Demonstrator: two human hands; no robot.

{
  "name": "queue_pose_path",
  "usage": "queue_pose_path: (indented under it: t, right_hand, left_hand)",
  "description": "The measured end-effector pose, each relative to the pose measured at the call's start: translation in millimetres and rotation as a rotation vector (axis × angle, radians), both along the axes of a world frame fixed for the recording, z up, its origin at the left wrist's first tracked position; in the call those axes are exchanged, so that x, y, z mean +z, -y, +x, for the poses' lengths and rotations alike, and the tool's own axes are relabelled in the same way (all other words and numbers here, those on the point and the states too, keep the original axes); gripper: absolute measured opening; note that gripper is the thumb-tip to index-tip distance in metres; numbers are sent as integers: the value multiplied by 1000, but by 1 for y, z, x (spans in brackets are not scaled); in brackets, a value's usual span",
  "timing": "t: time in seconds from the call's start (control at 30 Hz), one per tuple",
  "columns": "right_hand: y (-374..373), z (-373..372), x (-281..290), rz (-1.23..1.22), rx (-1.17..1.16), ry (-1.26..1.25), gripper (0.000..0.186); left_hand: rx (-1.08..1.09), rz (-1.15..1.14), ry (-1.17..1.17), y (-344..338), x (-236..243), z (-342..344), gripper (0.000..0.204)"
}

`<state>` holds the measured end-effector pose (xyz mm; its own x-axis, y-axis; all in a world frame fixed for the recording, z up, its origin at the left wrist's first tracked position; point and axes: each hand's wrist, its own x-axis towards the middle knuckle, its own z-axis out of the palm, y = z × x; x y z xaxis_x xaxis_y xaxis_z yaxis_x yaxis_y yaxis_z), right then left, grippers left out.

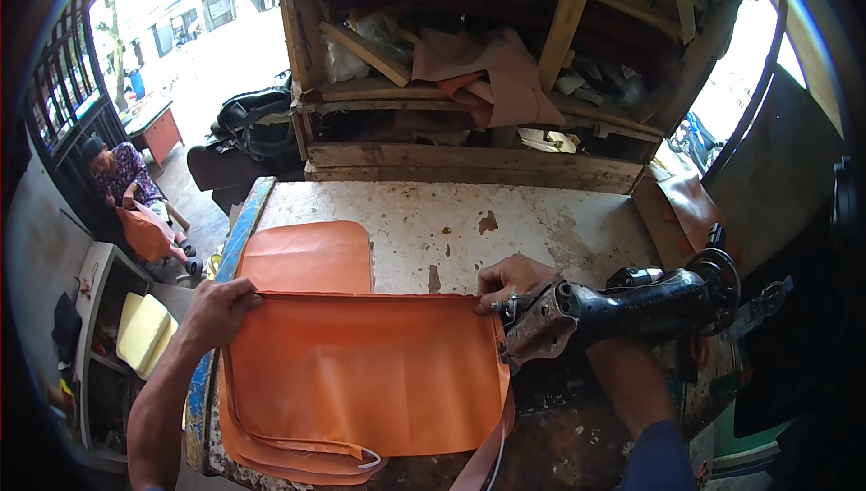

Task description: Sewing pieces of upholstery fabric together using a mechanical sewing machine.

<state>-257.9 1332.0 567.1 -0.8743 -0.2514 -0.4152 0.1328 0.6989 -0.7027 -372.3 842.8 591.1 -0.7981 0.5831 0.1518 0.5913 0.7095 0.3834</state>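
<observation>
An orange leatherette panel [370, 374] with a raised, piped edge lies across the front of the worktable. My left hand [221, 311] is closed on its far left corner. At the far right corner my right hand [512, 280] pinches the panel's edge, close beside the needle end of a black sewing machine [631, 309]. The machine's head covers part of my right forearm. A white cord end [371, 459] sticks out of the piping at the near edge. From the right side hangs a loose orange strip [487, 461]. Another orange panel [307, 255] lies flat just beyond.
The worn white worktable [514, 220] has a blue left edge. Behind it rises a wooden shelf [469, 162] stuffed with material scraps. Yellow foam pads [144, 333] rest on a cabinet at left. Farther off, a seated person [126, 175] holds orange material.
</observation>
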Motion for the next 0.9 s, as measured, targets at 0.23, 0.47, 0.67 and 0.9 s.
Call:
queue_pose_path:
  t: [0.23,0.47,0.67,0.9]
  right_hand:
    - [-11,0,-23,105,-12,-205,34]
    - [-23,2,-30,52,18,-206,42]
    - [-22,60,-23,-24,-224,-382,31]
    - [150,245,17,56,-911,-592,36]
  left_hand:
    - [-1,-84,-125,9,-2,7,14]
    - [34,-151,-189,16,-9,4,17]
    - [32,-175,-83,9,-4,21,18]
    - [-78,212,-241,-64,51,148,18]
